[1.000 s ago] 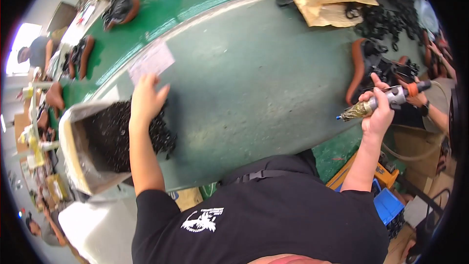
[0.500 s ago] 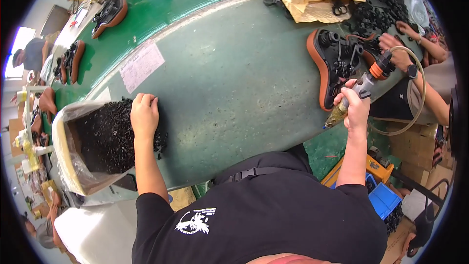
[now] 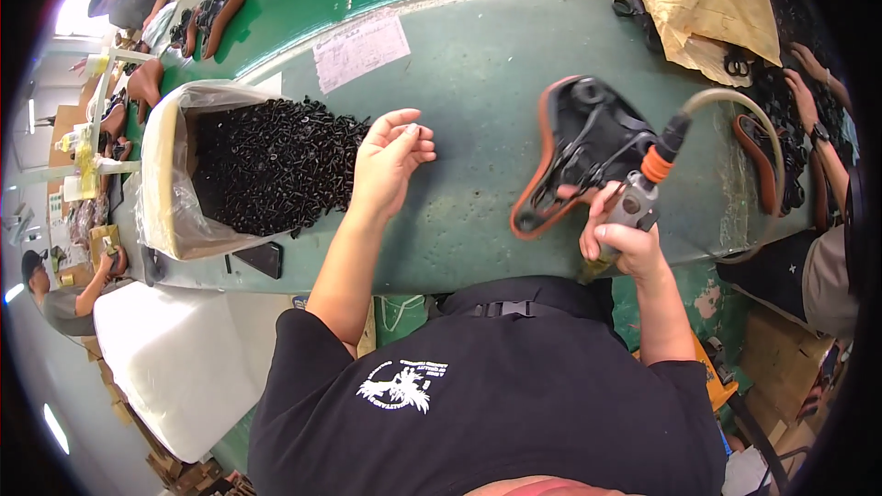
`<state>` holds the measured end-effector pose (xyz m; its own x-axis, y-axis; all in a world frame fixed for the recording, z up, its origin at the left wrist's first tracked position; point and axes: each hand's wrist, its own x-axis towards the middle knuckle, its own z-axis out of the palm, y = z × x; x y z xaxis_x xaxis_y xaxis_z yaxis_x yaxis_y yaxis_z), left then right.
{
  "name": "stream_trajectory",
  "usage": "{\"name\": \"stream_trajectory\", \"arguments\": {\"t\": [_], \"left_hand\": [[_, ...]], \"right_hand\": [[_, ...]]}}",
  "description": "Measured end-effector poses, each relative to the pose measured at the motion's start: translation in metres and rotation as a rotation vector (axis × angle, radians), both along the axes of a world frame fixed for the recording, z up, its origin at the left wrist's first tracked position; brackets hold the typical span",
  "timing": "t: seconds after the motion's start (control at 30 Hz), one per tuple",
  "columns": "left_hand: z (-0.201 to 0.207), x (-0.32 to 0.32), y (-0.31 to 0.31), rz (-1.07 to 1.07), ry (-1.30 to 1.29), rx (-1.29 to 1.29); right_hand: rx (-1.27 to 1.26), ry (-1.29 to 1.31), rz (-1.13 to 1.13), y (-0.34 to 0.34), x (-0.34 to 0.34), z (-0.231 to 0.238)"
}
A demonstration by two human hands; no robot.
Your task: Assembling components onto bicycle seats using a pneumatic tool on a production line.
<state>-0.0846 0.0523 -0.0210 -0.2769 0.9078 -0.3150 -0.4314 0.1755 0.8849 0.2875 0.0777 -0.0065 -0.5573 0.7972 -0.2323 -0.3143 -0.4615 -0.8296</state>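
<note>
Right of centre, an upturned bicycle saddle (image 3: pixel 597 129) slants from lower left to upper right, above and left of the nearer right hand (image 3: pixel 636 246), which grips a powered screwdriver (image 3: pixel 632 206); the left hand (image 3: pixel 388 161) half-curls beside black screws (image 3: pixel 271 163), its contents unclear.

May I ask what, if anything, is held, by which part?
The right hand grips the power tool by its grey body; whether it also holds the saddle, or the left hand anything, is unclear.
</note>
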Motion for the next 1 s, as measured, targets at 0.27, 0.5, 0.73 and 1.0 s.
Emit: {"name": "stream_trajectory", "arguments": {"t": [0.27,0.5,0.73,1.0], "left_hand": [[0.018,0.036,-0.046,-0.147,-0.342,0.067],[0.031,0.107,-0.051,-0.444,-0.653,0.161],[0.036,0.126,-0.045,-0.466,-0.761,0.224],[0.034,0.105,-0.034,-0.673,-0.370,0.280]], "right_hand": [[0.191,-0.394,-0.066,0.000,0.034,0.045],[0.845,0.263,-0.211,-0.007,-0.016,0.120],[0.877,0.386,-0.008,0.004,-0.037,0.132],[0.945,0.464,0.124,0.019,-0.054,0.125]]}}
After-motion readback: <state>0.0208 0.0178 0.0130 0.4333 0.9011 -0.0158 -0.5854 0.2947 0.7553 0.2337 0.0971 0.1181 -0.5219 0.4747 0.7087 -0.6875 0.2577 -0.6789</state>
